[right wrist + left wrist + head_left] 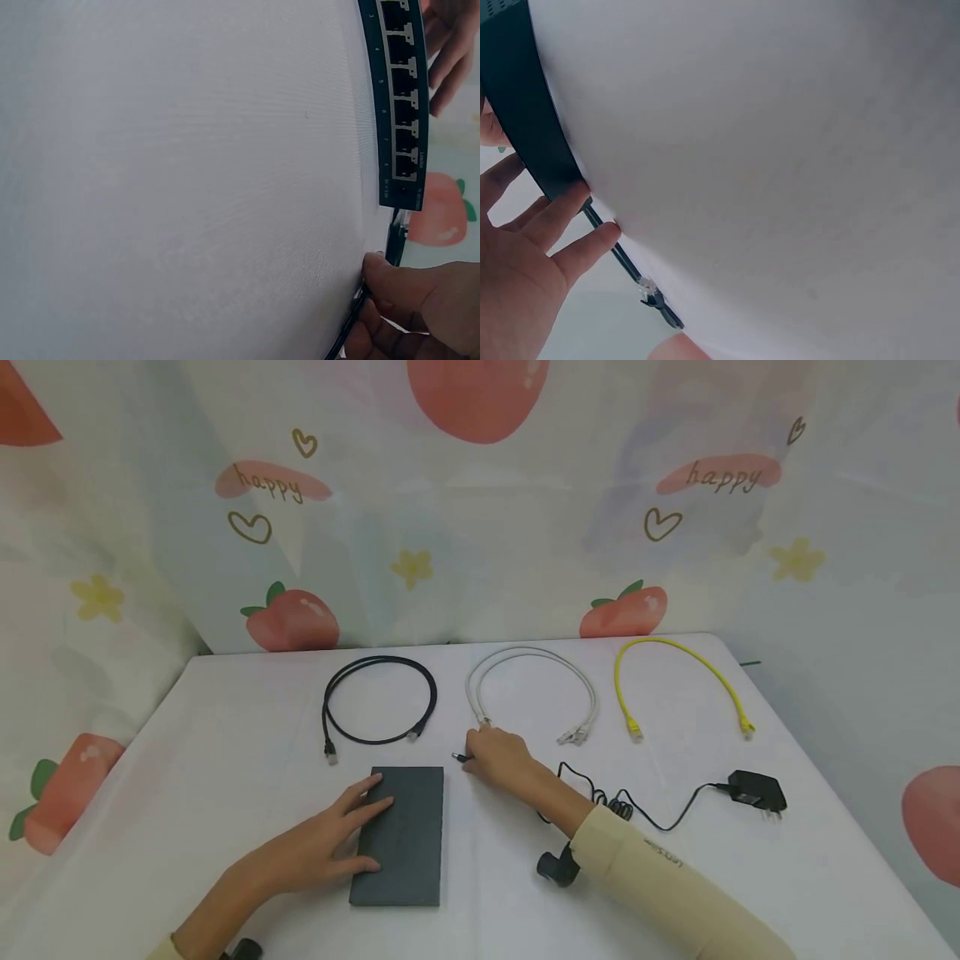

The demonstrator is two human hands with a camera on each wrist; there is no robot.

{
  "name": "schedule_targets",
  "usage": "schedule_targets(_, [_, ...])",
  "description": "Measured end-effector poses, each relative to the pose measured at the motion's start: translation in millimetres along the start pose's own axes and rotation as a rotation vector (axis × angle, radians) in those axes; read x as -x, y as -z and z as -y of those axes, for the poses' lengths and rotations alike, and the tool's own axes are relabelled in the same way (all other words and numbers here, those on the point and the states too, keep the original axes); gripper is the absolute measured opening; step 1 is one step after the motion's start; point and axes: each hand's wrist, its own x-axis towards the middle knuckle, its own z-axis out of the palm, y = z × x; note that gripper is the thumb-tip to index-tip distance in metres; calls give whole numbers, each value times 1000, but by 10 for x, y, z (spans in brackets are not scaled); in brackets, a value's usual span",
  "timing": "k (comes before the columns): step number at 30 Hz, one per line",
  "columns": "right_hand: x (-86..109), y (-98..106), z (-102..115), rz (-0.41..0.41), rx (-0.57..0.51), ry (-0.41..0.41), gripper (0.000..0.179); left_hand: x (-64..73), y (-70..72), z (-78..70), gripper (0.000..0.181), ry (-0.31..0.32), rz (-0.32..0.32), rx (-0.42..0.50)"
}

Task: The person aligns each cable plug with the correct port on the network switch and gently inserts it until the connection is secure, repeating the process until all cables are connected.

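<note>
A flat dark network switch lies near the middle of the white table, a row of ports along its right-facing side in the right wrist view. My left hand rests on its left part with spread, fairly straight fingers. To the right of the switch's far corner, my right hand pinches the black power plug between thumb and fingers, its tip poking out leftward. From this hand the thin black cord runs partly hidden under the forearm to a power adapter.
Behind the hands lie a coiled black network cable, a looped white one and a curved yellow one. A printed cloth hangs behind the table. Black wrist-camera parts show under the right sleeve.
</note>
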Motion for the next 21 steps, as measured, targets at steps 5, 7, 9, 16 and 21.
schedule_targets(5, [33,3,9,-4,-3,8,12,7,2,11,77,2,-13,0])
schedule_targets(7, [50,13,16,4,-14,5,11,11,5,8,77,10,-14,10])
schedule_targets(9, [69,22,18,16,-21,6,11,13,4,2,78,18,-12,23])
schedule_targets(16, [138,32,13,62,-70,48,9,13,-16,-17,81,48,1,73])
schedule_targets(21, [153,9,0,82,-75,95,10,14,-12,-34,81,63,-1,110])
